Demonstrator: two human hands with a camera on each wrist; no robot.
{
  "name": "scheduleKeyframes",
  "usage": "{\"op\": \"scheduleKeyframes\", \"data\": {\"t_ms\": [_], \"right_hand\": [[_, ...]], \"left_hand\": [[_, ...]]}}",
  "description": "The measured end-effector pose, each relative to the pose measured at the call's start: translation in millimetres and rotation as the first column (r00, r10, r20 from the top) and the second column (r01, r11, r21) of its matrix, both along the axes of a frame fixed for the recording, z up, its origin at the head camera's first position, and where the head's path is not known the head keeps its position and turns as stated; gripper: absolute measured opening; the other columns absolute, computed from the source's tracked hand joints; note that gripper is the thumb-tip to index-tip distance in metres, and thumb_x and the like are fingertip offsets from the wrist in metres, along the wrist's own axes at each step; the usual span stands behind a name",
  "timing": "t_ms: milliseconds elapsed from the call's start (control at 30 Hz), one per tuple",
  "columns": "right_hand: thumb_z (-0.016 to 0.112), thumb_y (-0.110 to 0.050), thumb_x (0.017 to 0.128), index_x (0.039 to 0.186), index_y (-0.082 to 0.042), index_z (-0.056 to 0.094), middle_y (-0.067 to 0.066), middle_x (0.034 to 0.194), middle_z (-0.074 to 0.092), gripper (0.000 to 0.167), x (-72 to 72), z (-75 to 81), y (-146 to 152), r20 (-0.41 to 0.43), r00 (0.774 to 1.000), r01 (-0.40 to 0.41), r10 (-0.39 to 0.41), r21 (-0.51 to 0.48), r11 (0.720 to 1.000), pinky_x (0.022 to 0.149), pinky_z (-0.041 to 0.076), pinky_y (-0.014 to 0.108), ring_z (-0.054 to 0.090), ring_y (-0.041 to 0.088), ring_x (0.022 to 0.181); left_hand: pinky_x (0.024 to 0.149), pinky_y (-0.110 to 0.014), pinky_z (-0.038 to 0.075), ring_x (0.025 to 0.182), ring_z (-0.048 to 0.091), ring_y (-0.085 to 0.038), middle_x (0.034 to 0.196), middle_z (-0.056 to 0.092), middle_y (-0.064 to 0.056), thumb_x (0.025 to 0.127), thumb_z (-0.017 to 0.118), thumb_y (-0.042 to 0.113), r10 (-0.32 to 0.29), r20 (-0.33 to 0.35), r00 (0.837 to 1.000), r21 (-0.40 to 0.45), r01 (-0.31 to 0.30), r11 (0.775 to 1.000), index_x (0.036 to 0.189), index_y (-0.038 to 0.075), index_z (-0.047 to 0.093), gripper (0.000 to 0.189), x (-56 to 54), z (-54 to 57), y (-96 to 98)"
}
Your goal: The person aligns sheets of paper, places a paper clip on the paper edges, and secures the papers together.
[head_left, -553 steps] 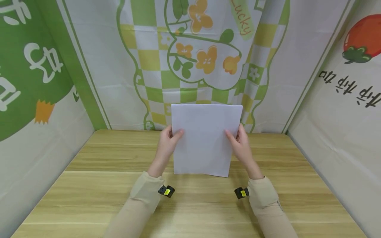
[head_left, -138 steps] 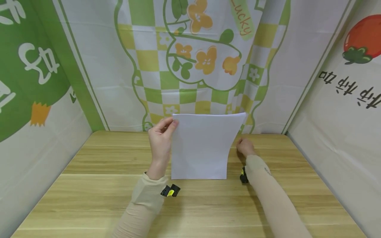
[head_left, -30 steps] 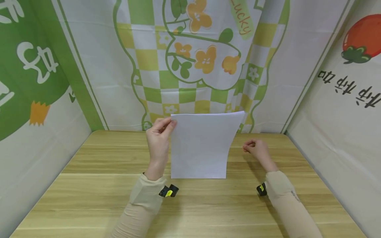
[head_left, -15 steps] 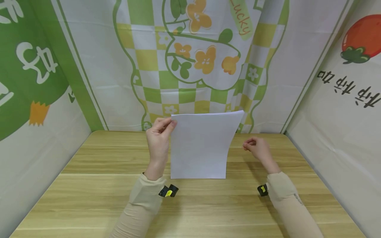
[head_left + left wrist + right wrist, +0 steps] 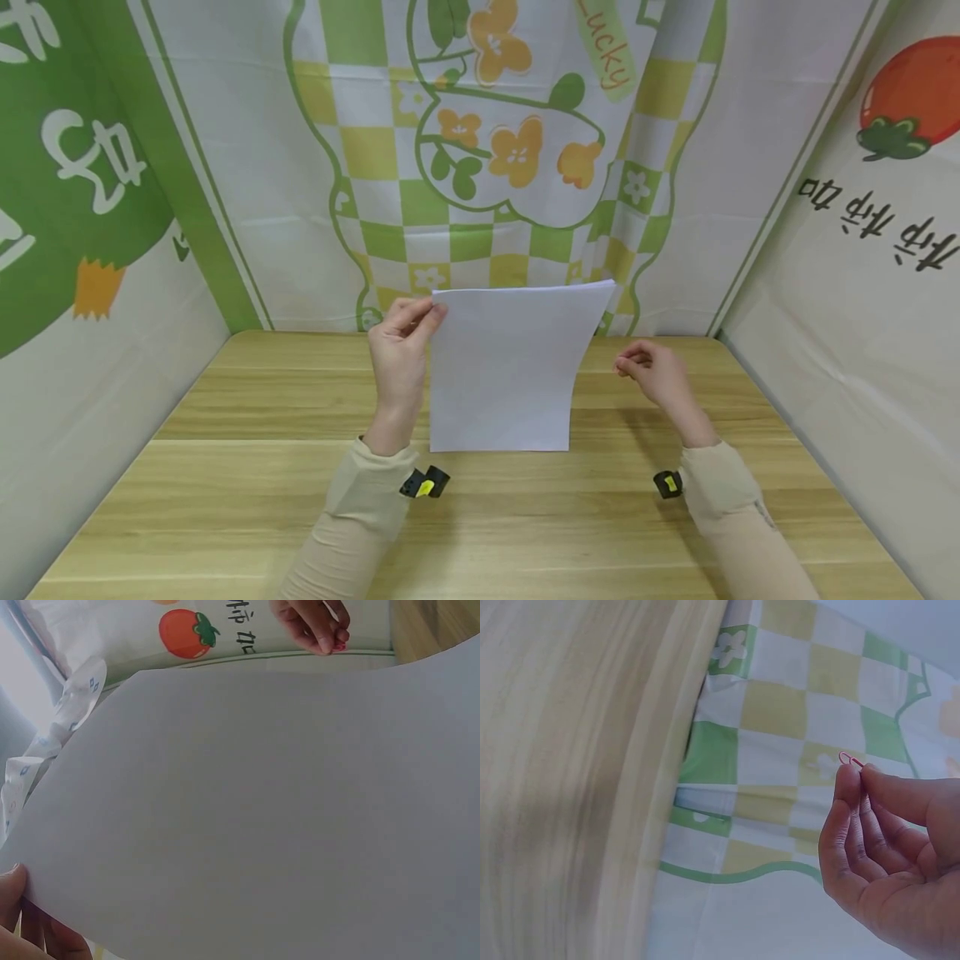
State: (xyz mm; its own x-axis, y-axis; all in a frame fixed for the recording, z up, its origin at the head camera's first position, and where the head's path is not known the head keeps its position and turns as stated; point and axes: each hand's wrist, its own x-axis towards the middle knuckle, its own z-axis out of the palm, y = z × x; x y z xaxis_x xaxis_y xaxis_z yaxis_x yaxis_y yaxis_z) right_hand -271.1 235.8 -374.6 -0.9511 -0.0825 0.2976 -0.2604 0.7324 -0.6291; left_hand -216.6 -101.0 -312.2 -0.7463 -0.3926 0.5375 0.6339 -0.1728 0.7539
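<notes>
Your right hand (image 5: 656, 375) has moved away from the paper since a few seconds ago: it was beside the right edge, near the back of the table, and now it sits farther to the right with a gap between. Your left hand (image 5: 400, 354) and the paper (image 5: 502, 375) keep nearly the same place. With the left you pinch the paper's upper left corner, thumb on the side facing you. White and blank on that side, the paper stands up in front of you, its top edge rising a little to the right and its upper right corner flaring outward; you cannot tell from these views whether its lower edge touches the wood. Between the thumb and fingertips of your right hand you pinch a small red clip (image 5: 857, 762), whose bent wire loop pokes out past the fingers in the right wrist view. You wear beige sleeves (image 5: 371, 492), with a small black device (image 5: 412, 483) bearing a yellow label at each wrist. Below you lies the wood-grain table (image 5: 225, 500); behind it hangs a green, yellow and white checked backdrop (image 5: 472, 242), and a tomato print (image 5: 915, 96) shows to your right.
</notes>
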Motion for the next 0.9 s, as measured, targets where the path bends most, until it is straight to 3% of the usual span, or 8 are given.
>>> {"op": "scheduleKeyframes", "data": {"t_ms": [267, 667, 900], "right_hand": [[0.061, -0.014, 0.093, 0.097, -0.003, 0.066, 0.014, 0.089, 0.071, 0.013, 7.5, 10.0, -0.6, -0.024, 1.0, -0.002, 0.002, 0.01, 1.0, 0.067, 0.05, 0.029, 0.067, 0.028, 0.081], [0.061, -0.012, 0.093, 0.097, -0.003, 0.066, 0.013, 0.089, 0.072, 0.012, 19.7, 23.1, -5.6, -0.052, 0.999, -0.005, 0.005, -0.006, 1.0, 0.066, 0.05, 0.021, 0.067, 0.019, 0.078], [0.061, -0.017, 0.093, 0.097, -0.004, 0.067, 0.012, 0.087, 0.072, 0.014, 27.5, 30.9, -8.4, -0.098, 0.995, -0.007, 0.007, -0.003, 1.0, 0.066, 0.049, 0.021, 0.068, 0.026, 0.081]], "left_hand": [[0.067, -0.016, 0.047, 0.072, 0.055, -0.004, 0.076, 0.062, 0.009, 0.079, 0.073, -0.003, 0.003, 0.0, 1.0, 0.002, -0.003, 1.0, 0.093, -0.018, 0.065, 0.022, 0.5, 1.1, 0.5], [0.068, -0.016, 0.047, 0.073, 0.055, -0.005, 0.077, 0.062, 0.009, 0.08, 0.072, -0.002, -0.008, 0.006, 1.0, -0.008, 0.008, 1.0, 0.094, -0.018, 0.065, 0.023, 1.4, 0.2, 0.1], [0.068, -0.016, 0.047, 0.073, 0.056, -0.005, 0.077, 0.063, 0.01, 0.079, 0.073, -0.002, -0.001, 0.0, 1.0, -0.012, 0.001, 1.0, 0.093, -0.017, 0.066, 0.021, -0.5, -1.7, -0.1]]}}
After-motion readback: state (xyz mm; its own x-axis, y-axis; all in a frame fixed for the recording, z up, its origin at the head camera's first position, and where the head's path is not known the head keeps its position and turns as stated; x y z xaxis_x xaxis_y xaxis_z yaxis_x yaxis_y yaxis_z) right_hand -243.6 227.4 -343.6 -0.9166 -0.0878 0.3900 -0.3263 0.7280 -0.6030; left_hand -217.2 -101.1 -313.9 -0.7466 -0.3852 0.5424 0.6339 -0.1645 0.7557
